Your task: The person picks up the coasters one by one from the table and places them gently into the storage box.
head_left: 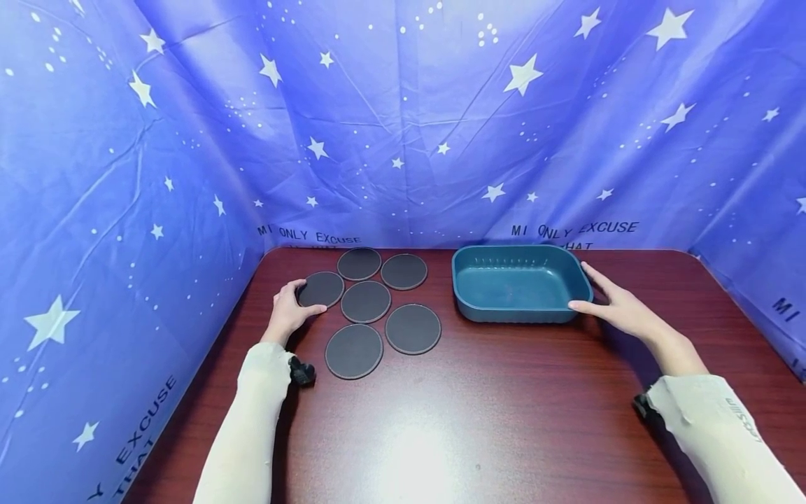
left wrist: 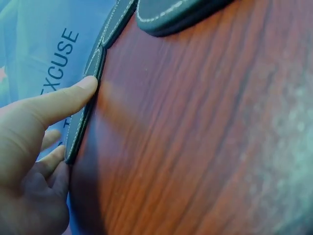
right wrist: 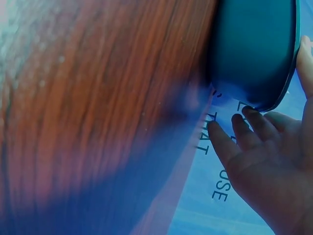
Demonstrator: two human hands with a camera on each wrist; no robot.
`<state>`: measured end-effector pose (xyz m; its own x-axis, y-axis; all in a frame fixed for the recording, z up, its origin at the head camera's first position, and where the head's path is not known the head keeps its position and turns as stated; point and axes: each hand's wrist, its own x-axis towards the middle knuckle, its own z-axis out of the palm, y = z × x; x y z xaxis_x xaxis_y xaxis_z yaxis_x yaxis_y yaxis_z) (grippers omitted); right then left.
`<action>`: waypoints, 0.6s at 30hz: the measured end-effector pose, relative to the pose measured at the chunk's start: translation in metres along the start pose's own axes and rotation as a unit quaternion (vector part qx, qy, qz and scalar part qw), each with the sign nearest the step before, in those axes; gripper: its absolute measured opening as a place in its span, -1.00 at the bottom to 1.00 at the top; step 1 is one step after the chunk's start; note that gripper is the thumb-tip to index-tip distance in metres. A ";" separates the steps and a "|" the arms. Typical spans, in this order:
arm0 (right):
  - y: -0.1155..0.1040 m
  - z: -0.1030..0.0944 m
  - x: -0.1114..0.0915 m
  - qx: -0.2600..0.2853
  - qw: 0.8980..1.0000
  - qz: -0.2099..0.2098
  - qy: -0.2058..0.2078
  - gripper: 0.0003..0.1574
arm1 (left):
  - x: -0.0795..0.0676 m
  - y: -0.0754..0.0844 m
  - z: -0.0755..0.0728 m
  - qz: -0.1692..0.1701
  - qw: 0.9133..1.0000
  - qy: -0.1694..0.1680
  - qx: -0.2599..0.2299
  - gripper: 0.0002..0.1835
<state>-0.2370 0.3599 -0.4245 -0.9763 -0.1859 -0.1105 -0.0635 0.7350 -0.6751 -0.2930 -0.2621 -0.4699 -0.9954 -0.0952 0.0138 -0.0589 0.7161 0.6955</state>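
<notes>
Left grip [head_left: 290,312]: thumb and fingers bent about the edge of the leftmost black disc [head_left: 324,289], on the tabletop [head_left: 535,392].
Right grip [head_left: 620,308]: spread wide at the right end of the teal dish [head_left: 513,316]; cannot tell how firmly it holds.
Five more discs [head_left: 365,302]: between first disc and dish.
Backdrop [head_left: 403,140]: blue, star-printed cloth.

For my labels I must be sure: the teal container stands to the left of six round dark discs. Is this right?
No, the side is wrong: in the head view, the teal container stands to the right of six round dark discs.
</notes>
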 end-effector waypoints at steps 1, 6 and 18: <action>0.000 0.000 -0.001 -0.002 1.000 -0.001 0.002 0.20 | 0.000 0.000 0.001 0.007 1.000 0.002 -0.009 -0.09; 0.001 0.000 0.000 -0.020 1.000 -0.008 0.009 0.18 | -0.002 -0.003 0.006 0.039 0.998 0.016 -0.047 -0.02; 0.000 -0.005 -0.005 0.054 0.998 -0.020 -0.031 0.22 | -0.003 -0.001 0.001 0.025 0.997 0.055 -0.042 0.05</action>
<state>-0.2330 0.3644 -0.4203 -0.9586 -0.2559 -0.1245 -0.0762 0.6523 -0.7541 -0.2899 -0.2614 -0.4716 -0.9821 -0.1403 0.1255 0.0011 0.6624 0.7491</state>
